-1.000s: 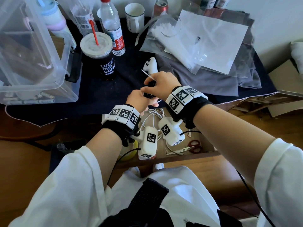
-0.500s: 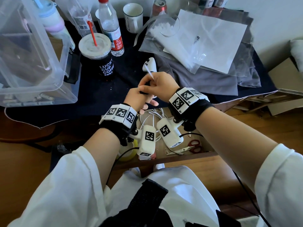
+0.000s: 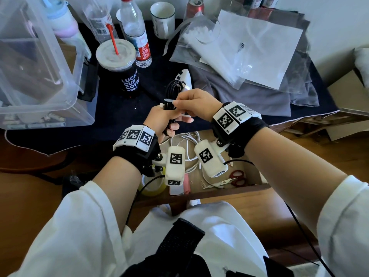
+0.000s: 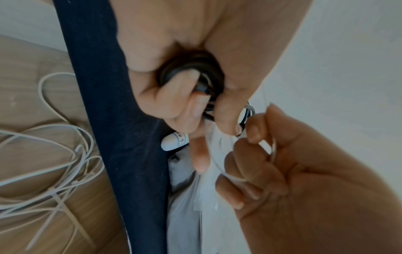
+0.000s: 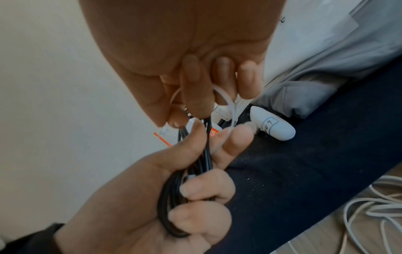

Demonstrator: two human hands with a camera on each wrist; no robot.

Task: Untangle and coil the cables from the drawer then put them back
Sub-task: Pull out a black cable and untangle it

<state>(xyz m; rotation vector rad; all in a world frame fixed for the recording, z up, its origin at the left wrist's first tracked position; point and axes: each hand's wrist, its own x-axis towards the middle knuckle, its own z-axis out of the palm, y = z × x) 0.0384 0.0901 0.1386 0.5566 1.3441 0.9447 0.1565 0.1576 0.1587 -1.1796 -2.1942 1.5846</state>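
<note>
My left hand (image 3: 163,120) grips a coiled black cable (image 3: 173,90) upright above the open drawer (image 3: 209,194); the coil's lower loop (image 5: 174,202) sits in my palm under curled fingers (image 5: 206,187). My right hand (image 3: 191,105) pinches a white zip tie (image 3: 169,100) that loops round the coil (image 4: 195,75) just above my left thumb. The tie's strap (image 5: 228,103) bends between my right fingers (image 4: 256,127). Tangled white cables (image 3: 189,140) and loose zip ties (image 4: 63,202) lie in the drawer below my wrists.
A dark cloth covers the table (image 3: 119,108). On it stand a coffee cup with a red straw (image 3: 119,64), a water bottle (image 3: 135,37), a mug (image 3: 162,19), a clear plastic bin (image 3: 36,66), plastic bags (image 3: 249,47) and a white device (image 3: 184,78). Red-handled scissors (image 3: 235,178) and yellow tape (image 3: 151,186) lie in the drawer.
Both hands have risen, so the black coil now stands clear above my left fist. My right hand has brought the zip tie's end across the coil to the left.
</note>
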